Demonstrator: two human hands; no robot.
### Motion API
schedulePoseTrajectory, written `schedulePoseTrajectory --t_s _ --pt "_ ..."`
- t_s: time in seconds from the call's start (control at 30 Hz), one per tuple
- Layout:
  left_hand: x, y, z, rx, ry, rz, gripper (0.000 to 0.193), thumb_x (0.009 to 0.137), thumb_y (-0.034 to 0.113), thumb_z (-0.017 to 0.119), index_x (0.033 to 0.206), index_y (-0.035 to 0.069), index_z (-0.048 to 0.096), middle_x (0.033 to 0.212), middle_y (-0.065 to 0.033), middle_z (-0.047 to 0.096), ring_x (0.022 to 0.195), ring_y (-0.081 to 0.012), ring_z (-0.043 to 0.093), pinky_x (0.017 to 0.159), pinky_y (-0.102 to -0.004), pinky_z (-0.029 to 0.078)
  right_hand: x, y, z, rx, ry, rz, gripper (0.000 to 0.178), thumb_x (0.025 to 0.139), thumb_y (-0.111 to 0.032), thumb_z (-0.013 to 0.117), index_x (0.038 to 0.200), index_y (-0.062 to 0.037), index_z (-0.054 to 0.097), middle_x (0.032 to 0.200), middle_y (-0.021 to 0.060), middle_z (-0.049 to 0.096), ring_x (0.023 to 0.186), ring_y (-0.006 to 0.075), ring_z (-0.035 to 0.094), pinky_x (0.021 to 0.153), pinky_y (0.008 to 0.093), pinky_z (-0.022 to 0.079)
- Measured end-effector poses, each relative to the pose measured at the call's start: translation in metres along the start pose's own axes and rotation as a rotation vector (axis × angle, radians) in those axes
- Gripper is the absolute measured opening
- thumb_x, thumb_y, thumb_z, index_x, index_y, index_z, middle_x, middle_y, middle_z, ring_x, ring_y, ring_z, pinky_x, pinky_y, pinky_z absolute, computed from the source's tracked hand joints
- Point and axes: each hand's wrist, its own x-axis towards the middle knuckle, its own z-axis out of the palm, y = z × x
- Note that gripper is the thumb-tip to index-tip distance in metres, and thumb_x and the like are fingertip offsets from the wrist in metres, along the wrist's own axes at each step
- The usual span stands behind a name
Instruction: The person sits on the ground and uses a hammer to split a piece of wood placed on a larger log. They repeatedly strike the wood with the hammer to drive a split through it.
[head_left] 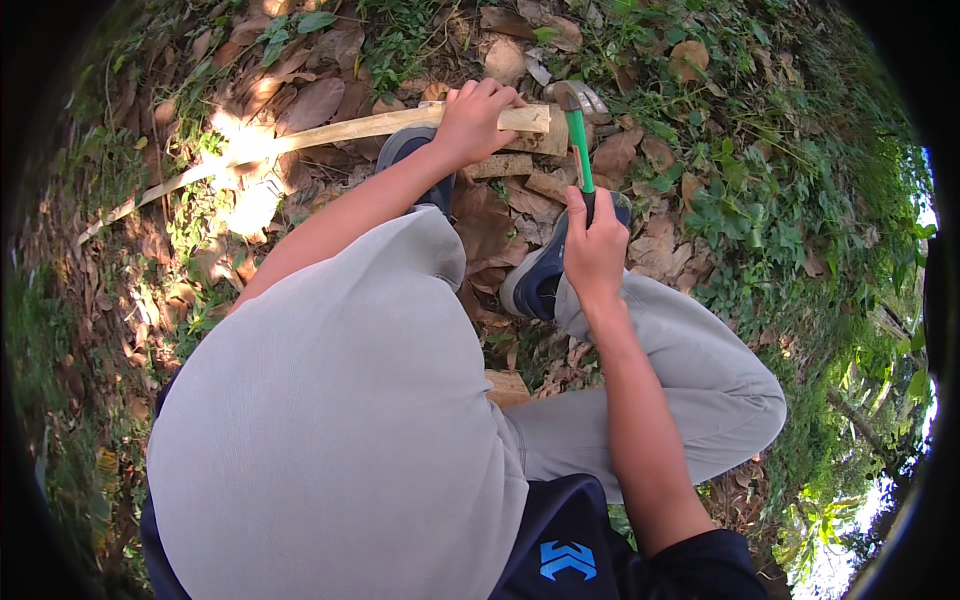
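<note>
My left hand [478, 122] is closed over a long pale wooden strip [345, 131], close to its right end. The strip runs off to the left and down toward the leaf-covered ground. Under and beside its right end lies a short wooden block [552, 132]. My right hand [597, 243] grips the dark lower handle of a claw hammer [580, 140] with a green shaft. The hammer stands nearly upright in view, its metal head just right of the strip's end and the block. Whether the head touches the block I cannot tell.
My dark shoes [540, 277] are planted on dry brown leaves, with grey-trousered legs [340, 400] bent close in. Smaller wood pieces [498, 166] lie between the feet, and another wood piece [508, 387] sits under my legs. Green plants [745, 190] grow to the right.
</note>
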Motion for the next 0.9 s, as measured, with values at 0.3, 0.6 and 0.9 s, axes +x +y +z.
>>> schedulePoseTrajectory --t_s 0.3,0.6,0.9 --pt "0.003 0.001 0.000 0.007 0.014 0.001 0.044 0.074 0.023 0.081 0.116 0.021 0.069 0.107 -0.0029 0.059 0.109 -0.0281 0.057 0.093 -0.0442 0.042 -0.004 0.011 0.009 -0.088 0.030 -0.039 0.029 0.108 -0.033 0.056 0.105 -0.0050 0.055 0.076 0.0245 0.068 0.073 0.0496 0.066 0.059 0.0578 0.046" --pt "0.003 0.003 0.002 0.013 0.017 0.001 0.044 0.073 0.023 0.081 0.114 0.020 0.068 0.107 -0.0030 0.059 0.109 -0.0280 0.057 0.093 -0.0439 0.042 -0.001 0.015 0.013 -0.118 -0.083 0.076 0.031 0.108 -0.036 0.056 0.104 -0.0050 0.054 0.080 0.0268 0.068 0.075 0.0509 0.065 0.064 0.0596 0.046" --pt "0.002 0.004 0.002 0.006 0.035 0.014 0.043 0.073 0.021 0.083 0.113 0.020 0.067 0.107 -0.0028 0.059 0.108 -0.0279 0.058 0.091 -0.0447 0.042 0.002 0.012 0.012 -0.120 -0.003 -0.001 0.027 0.109 -0.032 0.054 0.105 -0.0052 0.052 0.075 0.0257 0.066 0.073 0.0516 0.065 0.060 0.0585 0.045"
